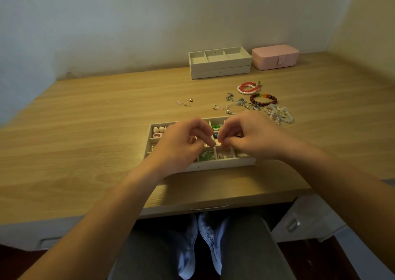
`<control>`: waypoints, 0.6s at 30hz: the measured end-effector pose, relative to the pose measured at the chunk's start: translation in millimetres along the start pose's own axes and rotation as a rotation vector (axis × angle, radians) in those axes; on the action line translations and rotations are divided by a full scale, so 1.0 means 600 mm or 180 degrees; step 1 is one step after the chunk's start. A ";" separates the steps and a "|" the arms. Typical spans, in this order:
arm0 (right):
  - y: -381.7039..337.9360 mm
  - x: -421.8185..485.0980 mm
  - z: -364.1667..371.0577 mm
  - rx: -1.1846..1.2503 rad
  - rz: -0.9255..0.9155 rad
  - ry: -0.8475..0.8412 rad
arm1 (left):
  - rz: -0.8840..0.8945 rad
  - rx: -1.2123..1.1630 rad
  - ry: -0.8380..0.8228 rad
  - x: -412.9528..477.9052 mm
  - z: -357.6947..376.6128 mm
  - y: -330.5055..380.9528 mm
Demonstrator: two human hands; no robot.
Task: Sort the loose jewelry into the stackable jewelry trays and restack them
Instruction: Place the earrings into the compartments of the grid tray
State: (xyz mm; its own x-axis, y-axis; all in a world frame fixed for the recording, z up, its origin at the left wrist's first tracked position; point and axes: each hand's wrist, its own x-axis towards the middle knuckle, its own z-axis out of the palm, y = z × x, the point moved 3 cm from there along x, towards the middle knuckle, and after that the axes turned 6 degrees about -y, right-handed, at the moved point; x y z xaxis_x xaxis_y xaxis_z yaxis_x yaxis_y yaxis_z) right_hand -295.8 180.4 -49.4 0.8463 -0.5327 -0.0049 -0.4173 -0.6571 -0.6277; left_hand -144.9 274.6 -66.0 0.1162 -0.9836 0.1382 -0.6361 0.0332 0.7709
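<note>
A white tray [226, 164] with several small compartments lies near the desk's front edge, holding small rings, earrings and green and blue pieces. My left hand [181, 143] and my right hand [250, 136] hover over its middle, fingers curled, fingertips almost meeting. Each seems to pinch something tiny; what it is stays hidden by the fingers. Loose earrings [184, 103] and a second pair of earrings [218, 107] lie behind the tray. Silver chains [240, 103], a red-and-pearl bracelet [246, 88], a dark red bead bracelet [263, 99] and a pale bead bracelet [279, 113] lie at the right.
Two stacked white trays [220, 68] stand at the back by the wall, the top one with three bare compartments. A pink jewelry box [275, 56] sits shut to their right. Wooden desk [85, 130]; my knees and white shoes show beneath it.
</note>
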 end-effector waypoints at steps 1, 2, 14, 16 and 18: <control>0.000 -0.001 0.002 0.0080 -0.0040 0.0052 | 0.0007 -0.0001 0.0020 0.000 0.001 -0.001; 0.001 -0.001 0.004 0.0168 -0.0077 0.0085 | 0.0007 -0.0017 0.0059 0.000 0.003 -0.002; 0.006 0.003 0.011 0.0180 -0.0103 -0.0037 | -0.0186 -0.0435 0.0325 0.006 -0.006 -0.009; 0.007 0.004 0.006 0.0227 -0.0115 0.0028 | -0.0240 -0.0447 0.0357 0.008 -0.013 -0.010; 0.008 0.008 -0.003 0.0292 -0.0134 0.0118 | -0.0275 -0.0367 0.0399 0.012 -0.023 -0.009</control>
State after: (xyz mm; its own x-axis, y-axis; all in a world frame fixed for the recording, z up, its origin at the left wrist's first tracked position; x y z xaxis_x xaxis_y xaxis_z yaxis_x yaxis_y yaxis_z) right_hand -294.4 174.0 -50.9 0.8489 -0.5261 0.0508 -0.3480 -0.6287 -0.6954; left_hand -130.0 269.6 -60.6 0.2652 -0.9541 0.1393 -0.5289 -0.0232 0.8483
